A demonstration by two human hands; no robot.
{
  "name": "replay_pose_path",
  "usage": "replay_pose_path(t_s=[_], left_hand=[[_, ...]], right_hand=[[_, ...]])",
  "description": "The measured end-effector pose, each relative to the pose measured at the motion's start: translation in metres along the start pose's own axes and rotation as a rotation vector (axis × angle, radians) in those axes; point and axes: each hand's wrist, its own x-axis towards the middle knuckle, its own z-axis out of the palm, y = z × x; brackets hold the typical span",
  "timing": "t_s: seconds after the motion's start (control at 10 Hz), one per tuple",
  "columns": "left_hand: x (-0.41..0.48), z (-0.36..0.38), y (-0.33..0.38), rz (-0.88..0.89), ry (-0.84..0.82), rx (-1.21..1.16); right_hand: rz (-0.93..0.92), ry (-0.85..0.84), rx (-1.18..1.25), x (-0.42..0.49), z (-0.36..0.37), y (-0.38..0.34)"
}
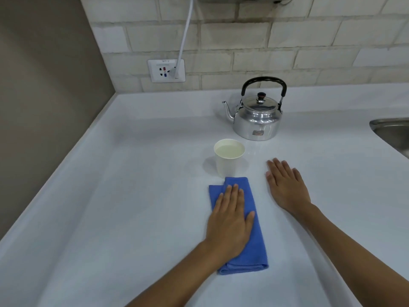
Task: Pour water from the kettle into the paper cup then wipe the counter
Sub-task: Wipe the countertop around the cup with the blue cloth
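A shiny metal kettle [257, 116] with a black handle stands upright on the white counter [132, 173], its spout pointing left. In front of it a white paper cup [229, 157] holds water nearly to the rim. A folded blue cloth [257, 247] lies just in front of the cup. My left hand [230, 220] presses flat on the cloth, fingers together and stretched out. My right hand [285, 185] rests flat on the bare counter to the right of the cup, fingers extended, holding nothing.
A steel sink [391, 131] cuts into the counter at the right edge. A wall socket [166, 70] with a white cable plugged in sits on the tiled back wall. A brown side wall bounds the counter on the left.
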Motion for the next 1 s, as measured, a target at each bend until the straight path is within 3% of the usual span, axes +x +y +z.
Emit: replay_pose_path(t_s=[0.3,0.5,0.6,0.8,0.9,1.0], left_hand=[[0.0,-0.036,-0.126,-0.178,0.051,0.024],[0.07,-0.044,-0.128,-0.315,0.049,-0.001],[0.081,-0.038,-0.115,-0.292,0.051,-0.012],[0.049,-0.032,-0.127,0.063,0.021,-0.089],[0.068,-0.044,-0.147,0.106,-0.019,-0.032],[0.106,-0.052,-0.163,-0.02,-0.034,0.008]], right_hand=[[0.006,-0.007,-0.017,-0.001,0.002,-0.002],[-0.002,-0.01,-0.02,-0.001,0.002,-0.002],[-0.014,-0.006,-0.018,0.0,0.002,-0.001],[-0.029,0.011,-0.035,0.0,0.002,0.001],[-0.027,0.011,-0.053,0.0,0.001,0.0],[-0.019,0.018,-0.063,-0.002,0.001,-0.001]])
